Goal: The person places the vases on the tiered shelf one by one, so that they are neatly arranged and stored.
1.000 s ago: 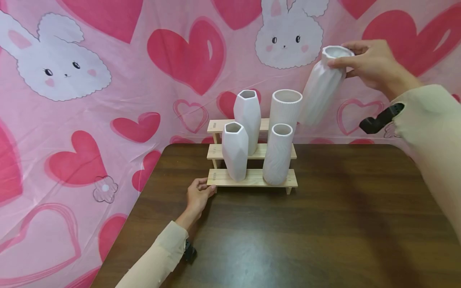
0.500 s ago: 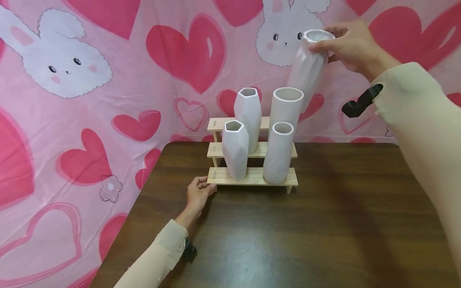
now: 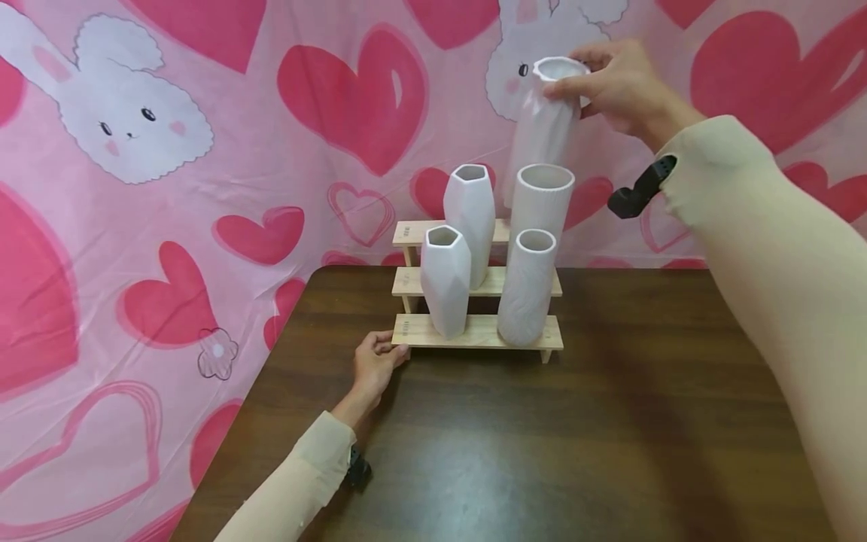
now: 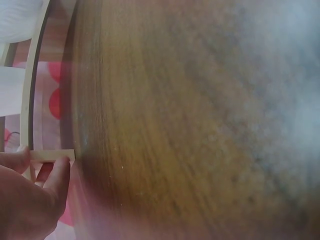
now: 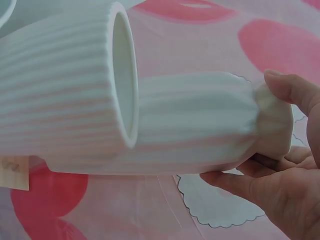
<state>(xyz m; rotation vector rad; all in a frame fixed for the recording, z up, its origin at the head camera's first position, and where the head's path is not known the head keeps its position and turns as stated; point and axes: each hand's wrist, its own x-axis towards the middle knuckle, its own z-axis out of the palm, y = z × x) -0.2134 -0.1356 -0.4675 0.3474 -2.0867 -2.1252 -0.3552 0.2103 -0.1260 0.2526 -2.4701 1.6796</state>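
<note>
My right hand grips a white fluted vase by its neck, thumb on the near side and fingers behind. The vase hangs nearly upright over the back of a three-step wooden stand. Its lower part is hidden by a tall ribbed vase on the middle step; in the right wrist view the ribbed vase overlaps it too. My left hand holds the stand's front left end, where the left wrist view shows thumb and fingers pinching around the leg.
On the bottom step stand a faceted white vase at left and a slim textured vase at right. A taller faceted vase stands behind. The stand is on a dark wooden table, before a pink heart-patterned cloth.
My right hand has carried the fluted vase up and left, from the right of the stand to above its back step, bringing it more upright. My left hand keeps its hold on the stand.
</note>
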